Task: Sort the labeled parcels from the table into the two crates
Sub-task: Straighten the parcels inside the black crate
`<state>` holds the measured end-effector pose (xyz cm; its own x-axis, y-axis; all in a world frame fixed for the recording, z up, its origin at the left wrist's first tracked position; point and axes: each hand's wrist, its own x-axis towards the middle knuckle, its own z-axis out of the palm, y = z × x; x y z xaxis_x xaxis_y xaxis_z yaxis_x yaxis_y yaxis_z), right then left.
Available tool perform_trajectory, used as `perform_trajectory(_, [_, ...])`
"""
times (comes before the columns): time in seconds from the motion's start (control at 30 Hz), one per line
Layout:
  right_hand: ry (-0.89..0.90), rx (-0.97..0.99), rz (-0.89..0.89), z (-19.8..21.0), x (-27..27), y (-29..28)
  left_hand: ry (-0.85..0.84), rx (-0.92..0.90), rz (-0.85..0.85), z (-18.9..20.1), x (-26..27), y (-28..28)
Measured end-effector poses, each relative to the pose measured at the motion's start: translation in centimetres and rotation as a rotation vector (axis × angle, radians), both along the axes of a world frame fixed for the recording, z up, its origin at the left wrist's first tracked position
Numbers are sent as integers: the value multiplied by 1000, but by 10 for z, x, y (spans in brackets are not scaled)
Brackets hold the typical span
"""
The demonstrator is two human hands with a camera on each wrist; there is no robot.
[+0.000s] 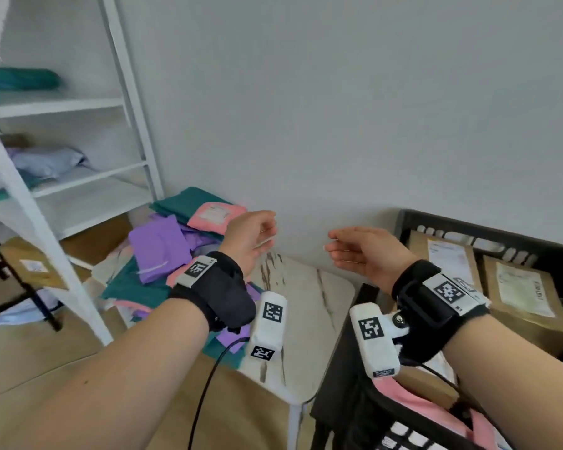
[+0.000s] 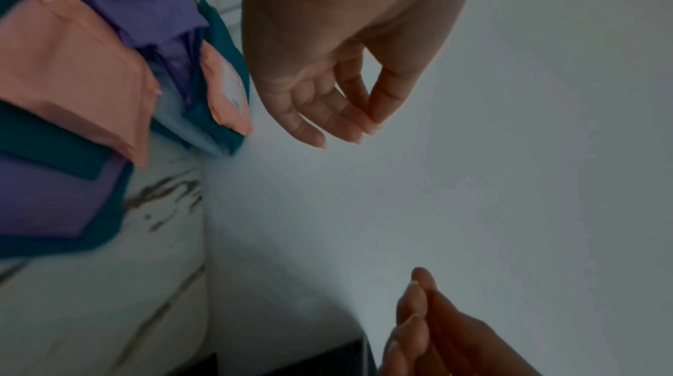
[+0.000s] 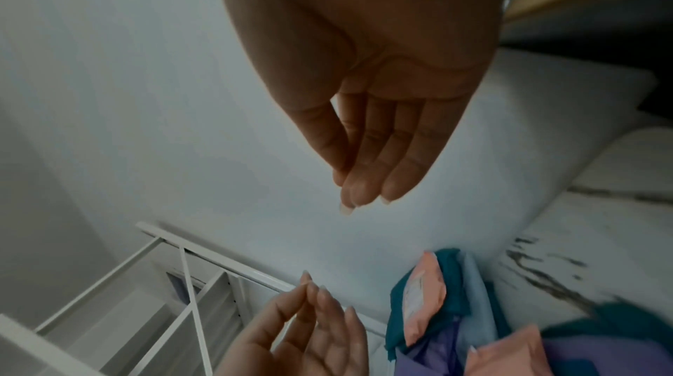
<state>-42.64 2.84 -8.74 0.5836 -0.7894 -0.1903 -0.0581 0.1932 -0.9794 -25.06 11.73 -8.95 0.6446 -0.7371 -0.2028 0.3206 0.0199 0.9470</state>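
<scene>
- The left hand (image 1: 252,238) and right hand (image 1: 364,251) are hovering over the table (image 1: 309,287), fingers relaxed, grasping nothing.
- Parcels (image 1: 163,245) are lying at the left; the crate (image 1: 488,245) is at the right.

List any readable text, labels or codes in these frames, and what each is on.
No words or numbers are legible.
Shipping labels on the cardboard boxes in the black crate: print and a barcode, too blurred to read.
Label on the pink parcel in the pile: too blurred.
Label on the brown box by the shelf: too small.
Wrist camera units: square black-and-white marker patterns, no letters.
Both hands, left and right, hold nothing.
</scene>
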Motion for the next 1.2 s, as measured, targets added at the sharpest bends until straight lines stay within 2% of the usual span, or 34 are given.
perform_trajectory(0.27, [55, 144, -4, -34, 100, 15, 70, 81, 128, -45, 112, 42])
perform_trajectory(0.53, [148, 185, 26, -65, 171, -5, 158, 96, 238, -82, 183, 42])
perform_trajectory(0.7, [141, 233, 21, -80, 230, -44, 113, 131, 270, -86, 238, 17])
perform_trajectory(0.93, [124, 344, -24, -101, 305, -102, 49, 222, 213, -81, 314, -47])
perform_trajectory(1.2, [170, 456, -107, -128, 345, -148, 82, 342, 195, -98, 352, -104])
